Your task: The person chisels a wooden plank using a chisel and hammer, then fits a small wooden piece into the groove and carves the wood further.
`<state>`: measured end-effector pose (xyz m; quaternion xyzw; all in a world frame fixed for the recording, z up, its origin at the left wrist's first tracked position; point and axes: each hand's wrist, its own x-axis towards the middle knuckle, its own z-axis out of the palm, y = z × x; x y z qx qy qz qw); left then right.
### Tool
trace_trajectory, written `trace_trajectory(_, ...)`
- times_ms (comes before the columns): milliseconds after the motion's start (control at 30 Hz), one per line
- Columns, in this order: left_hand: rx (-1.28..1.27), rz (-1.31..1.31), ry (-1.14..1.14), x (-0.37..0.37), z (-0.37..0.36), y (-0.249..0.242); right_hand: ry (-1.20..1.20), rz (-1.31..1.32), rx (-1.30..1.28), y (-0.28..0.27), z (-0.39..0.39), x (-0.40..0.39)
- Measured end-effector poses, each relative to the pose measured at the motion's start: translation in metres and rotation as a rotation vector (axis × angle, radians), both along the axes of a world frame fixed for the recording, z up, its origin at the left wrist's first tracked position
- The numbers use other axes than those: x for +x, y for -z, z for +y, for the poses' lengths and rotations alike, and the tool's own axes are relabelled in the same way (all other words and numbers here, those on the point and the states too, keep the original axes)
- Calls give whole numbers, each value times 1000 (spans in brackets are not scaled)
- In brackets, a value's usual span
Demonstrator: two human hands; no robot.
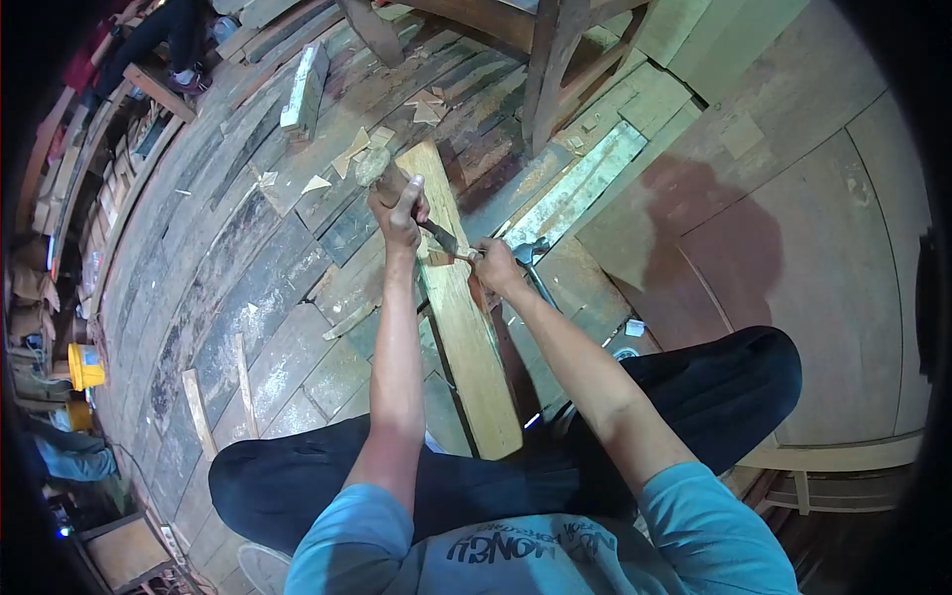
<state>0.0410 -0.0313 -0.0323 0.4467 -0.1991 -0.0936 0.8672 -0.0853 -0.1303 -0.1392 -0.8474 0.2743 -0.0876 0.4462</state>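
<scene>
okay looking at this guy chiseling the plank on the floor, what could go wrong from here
1. The right hand grips the chisel low, close to its tip, so a glancing blow from the mallet in the left hand could hit fingers.
2. The plank seems unclamped, lying between the legs; it might shift.
3. Loose wood chips could cause slips.
</scene>
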Motion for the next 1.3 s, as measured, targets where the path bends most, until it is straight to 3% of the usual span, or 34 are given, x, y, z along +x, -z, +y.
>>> trace_trajectory(667,5,-50,56,5,2,4,1,32,-3,-25,4,6)
trace_trajectory(1300,98,-110,-90,10,-12,5,54,-69,108,-18,-9,34)
